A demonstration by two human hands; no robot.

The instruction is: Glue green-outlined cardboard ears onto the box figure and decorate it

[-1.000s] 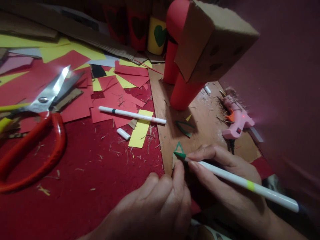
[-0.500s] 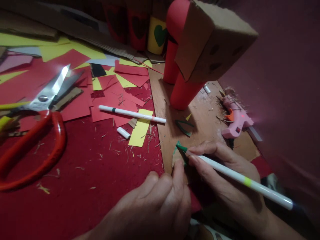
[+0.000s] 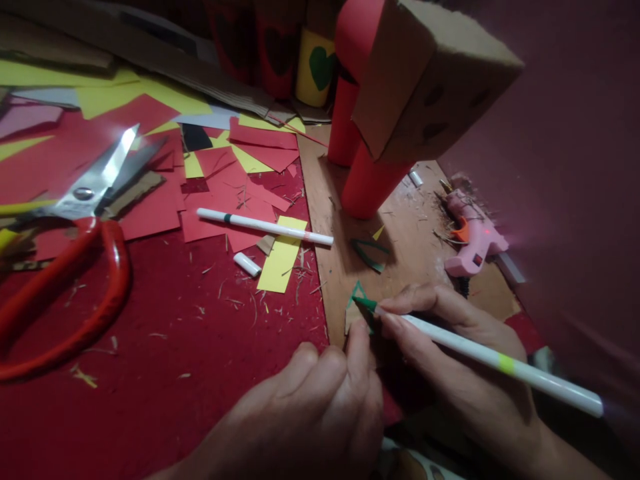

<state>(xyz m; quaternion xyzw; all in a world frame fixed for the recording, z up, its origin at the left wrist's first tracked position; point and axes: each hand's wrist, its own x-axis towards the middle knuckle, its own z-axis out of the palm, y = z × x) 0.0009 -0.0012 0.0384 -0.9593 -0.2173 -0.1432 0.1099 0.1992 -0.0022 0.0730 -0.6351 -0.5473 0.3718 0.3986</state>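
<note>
My right hand (image 3: 450,360) is closed around a white marker (image 3: 480,353) with a yellow-green band. Its green tip touches a small cardboard piece (image 3: 356,320) carrying green lines in a pointed shape. Curled, with one fingertip pressed on that piece, my left hand (image 3: 325,400) keeps it against the wooden board (image 3: 330,273). Just beyond lies a dark green V-shaped scrap (image 3: 369,255). To the left, another white marker (image 3: 250,223) rests across a yellow paper strip (image 3: 281,257), with a white cap (image 3: 247,264) beside it.
Red-handled scissors (image 3: 83,200) lie open at left among red paper scraps (image 3: 150,217). A cardboard box (image 3: 430,87) tops a red tube (image 3: 375,183) on the board. A pink glue gun (image 3: 475,240) lies at right. Behind stands a yellow tube (image 3: 313,83) bearing a green heart.
The marker tip has moved slightly down and right on the cardboard piece, and more green line shows. My left hand stays nearly still.
</note>
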